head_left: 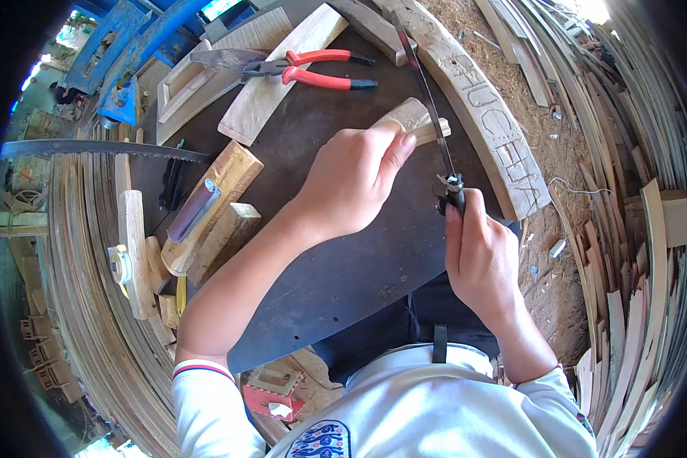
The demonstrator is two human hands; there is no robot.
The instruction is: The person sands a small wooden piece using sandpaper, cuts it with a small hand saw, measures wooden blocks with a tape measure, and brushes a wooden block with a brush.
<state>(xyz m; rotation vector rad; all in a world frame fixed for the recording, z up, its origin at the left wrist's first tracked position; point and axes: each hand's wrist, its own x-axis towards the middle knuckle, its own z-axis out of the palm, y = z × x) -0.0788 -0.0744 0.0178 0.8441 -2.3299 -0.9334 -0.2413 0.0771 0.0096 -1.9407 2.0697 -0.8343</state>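
Observation:
My left hand (355, 175) is closed around a short wooden block (406, 116), whose narrower end sticks out to the right past the thumb. In my right hand (481, 256) is the black handle of a long thin-bladed tool (427, 91). Its dark blade points away from me, seen almost edge-on, so I cannot make out teeth. The blade passes right beside the block's narrow end; whether they touch, I cannot tell. Both hands are above a dark tabletop (343, 278).
Red-handled pliers (328, 80) rest across a pale board (256, 99). A curved timber with carved marks (504, 145) borders the right side. Left are a toothed saw blade (91, 147), a tape measure (120, 265) and wood blocks (220, 237). Stacked strips (618, 320) line the far right.

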